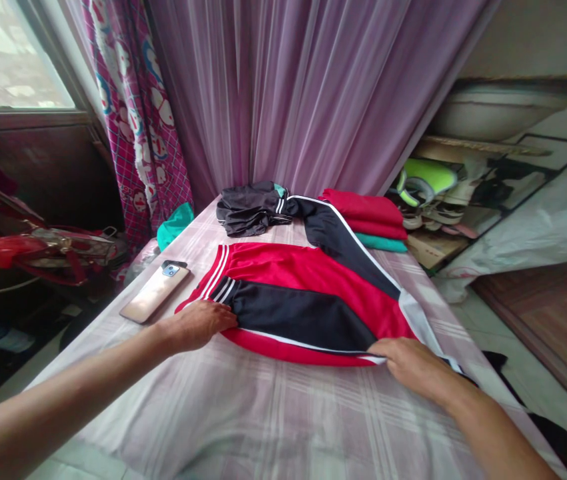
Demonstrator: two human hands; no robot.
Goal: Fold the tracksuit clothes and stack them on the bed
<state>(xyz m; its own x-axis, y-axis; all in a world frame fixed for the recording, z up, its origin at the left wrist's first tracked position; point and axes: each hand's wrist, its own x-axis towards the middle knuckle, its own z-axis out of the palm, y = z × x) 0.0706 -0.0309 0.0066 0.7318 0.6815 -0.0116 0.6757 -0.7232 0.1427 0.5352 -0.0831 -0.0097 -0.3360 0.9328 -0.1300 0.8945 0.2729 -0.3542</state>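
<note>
A red jacket (pixel 283 260) with dark navy sleeves and white stripes lies flat on the table, its striped hem to the left. The near sleeve (pixel 283 307) is laid across the body, its cuff to the left; the far sleeve (pixel 333 233) stretches up toward the back. My left hand (pixel 201 325) is closed on the near sleeve by its striped cuff. At the jacket's near edge, toward the shoulder, my right hand (pixel 403 360) pinches the fabric. The fingertips of both hands are partly hidden.
On the cloth-covered table (pixel 243 413), a phone (pixel 156 290) lies at left. A crumpled dark garment (pixel 251 210) sits at the back beside folded red clothes (pixel 366 210) on a green piece (pixel 381 242). Purple curtains (pixel 273 87) hang behind; a shelf with shoes (pixel 443 212) stands right.
</note>
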